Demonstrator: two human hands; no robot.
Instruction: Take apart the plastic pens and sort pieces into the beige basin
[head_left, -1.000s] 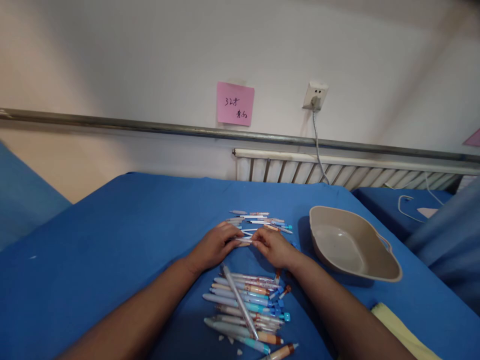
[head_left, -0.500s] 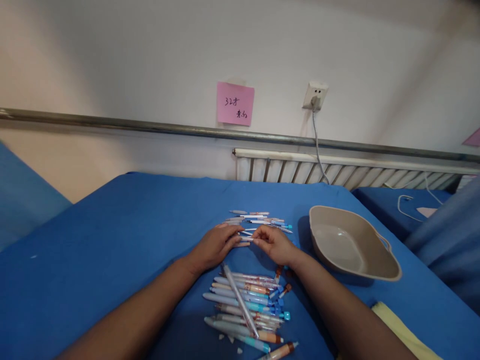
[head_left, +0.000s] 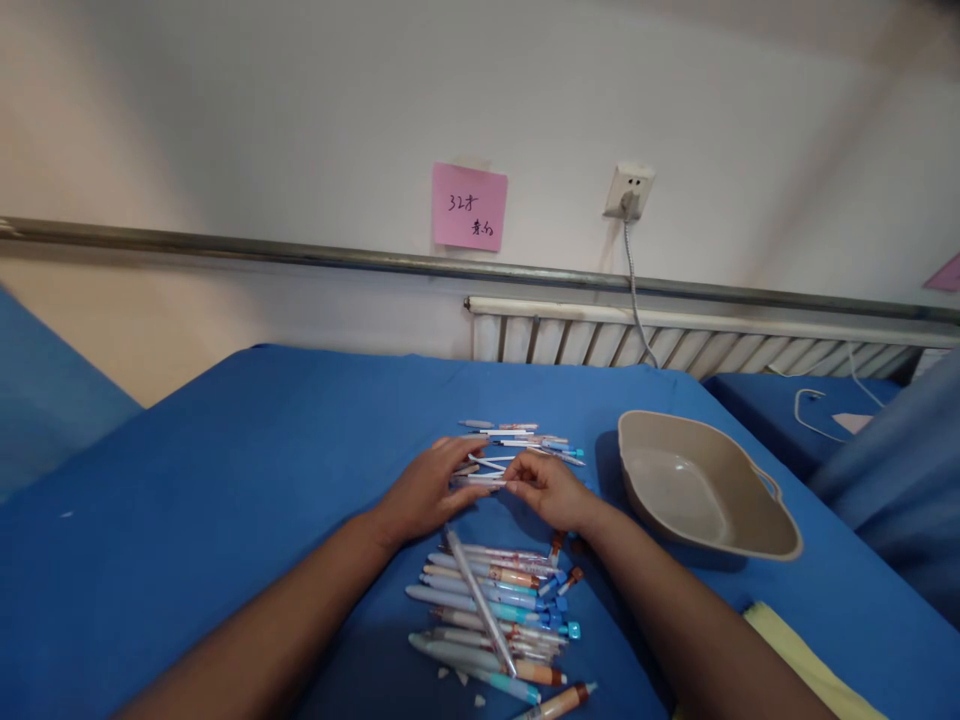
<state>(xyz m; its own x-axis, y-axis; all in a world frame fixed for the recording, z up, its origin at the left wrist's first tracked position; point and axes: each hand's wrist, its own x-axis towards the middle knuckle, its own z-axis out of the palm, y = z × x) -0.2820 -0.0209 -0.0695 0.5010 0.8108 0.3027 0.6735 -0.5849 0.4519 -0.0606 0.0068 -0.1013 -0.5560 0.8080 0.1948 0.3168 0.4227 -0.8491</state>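
Note:
My left hand [head_left: 426, 490] and my right hand [head_left: 549, 488] meet over a blue table [head_left: 225, 470]. Between their fingertips lies a thin white pen part [head_left: 480, 481], pinched at both ends. Just beyond the hands a small row of pen refills and parts [head_left: 517, 440] lies on the cloth. Nearer to me, between my forearms, sits a pile of several pens [head_left: 491, 610] with blue, white and orange barrels, and loose blue and brown caps [head_left: 564, 590] beside it.
A beige bowl [head_left: 705, 490] stands to the right of my hands. A yellow cloth [head_left: 802, 665] lies at the lower right. Behind the table are a radiator [head_left: 675, 340], a wall socket with a cable [head_left: 628, 192] and a pink note [head_left: 469, 207].
Both hands have stayed almost in place. My left fingers have spread slightly and shifted along the thin white part.

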